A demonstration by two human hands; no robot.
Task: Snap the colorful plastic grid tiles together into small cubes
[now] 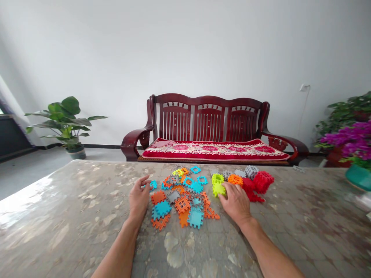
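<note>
My right hand [236, 201] has its thumb and index finger on a yellow-green interlocking tile [219, 189], at the right side of the loose pieces. Just behind it stands another yellow-green piece [217, 178]. At the left edge of the pile, my left hand [139, 197] rests on the table with its fingers loosely bent and apart. Its fingertips are beside a blue tile [153, 185]; whether they touch it is hard to tell. Between the hands lie several loose toothed tiles, among them an orange windowed tile [182, 205] and a light blue tile [195, 217].
Right of the pile are red joined pieces [263, 182], an orange piece [235, 179] and a grey cube [251, 171]. The patterned table [185, 255] faces a wooden bench [208, 116]. Purple flowers in a teal pot [358, 177] stand at the right.
</note>
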